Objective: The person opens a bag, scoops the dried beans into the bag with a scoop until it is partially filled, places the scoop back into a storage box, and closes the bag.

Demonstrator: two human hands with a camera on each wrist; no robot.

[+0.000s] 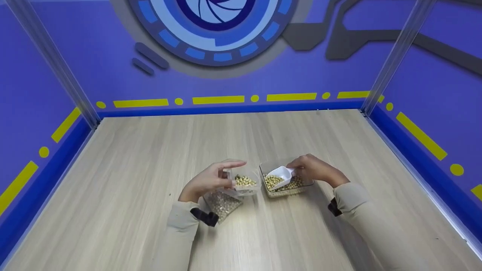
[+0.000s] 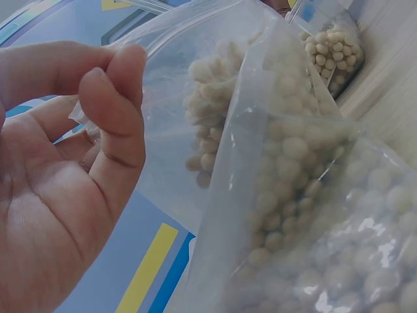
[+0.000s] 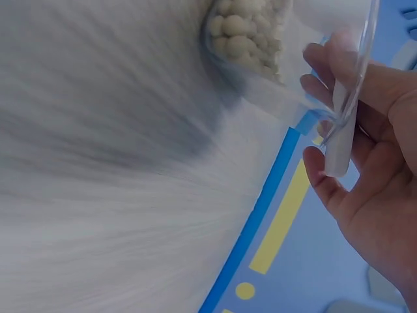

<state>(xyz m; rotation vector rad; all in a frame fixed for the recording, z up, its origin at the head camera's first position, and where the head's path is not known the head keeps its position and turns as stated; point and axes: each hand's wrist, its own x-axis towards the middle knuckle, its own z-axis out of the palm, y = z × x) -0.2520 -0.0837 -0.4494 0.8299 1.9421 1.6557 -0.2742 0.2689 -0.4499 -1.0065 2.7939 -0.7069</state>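
Observation:
My left hand pinches the edge of a clear zip bag, its mouth spread open and some round, pale yellow beans inside. Right below that hand a filled bag of beans lies on the table; in the left wrist view this full bag covers much of the picture. To the right stands a clear square container of the same beans. Over it, my right hand grips the handle of a white scoop, whose bowl is down among the beans.
The wood-grain table reaches to a blue back wall with yellow marks. Blue panels also close off the left and right sides, with clear posts at the corners.

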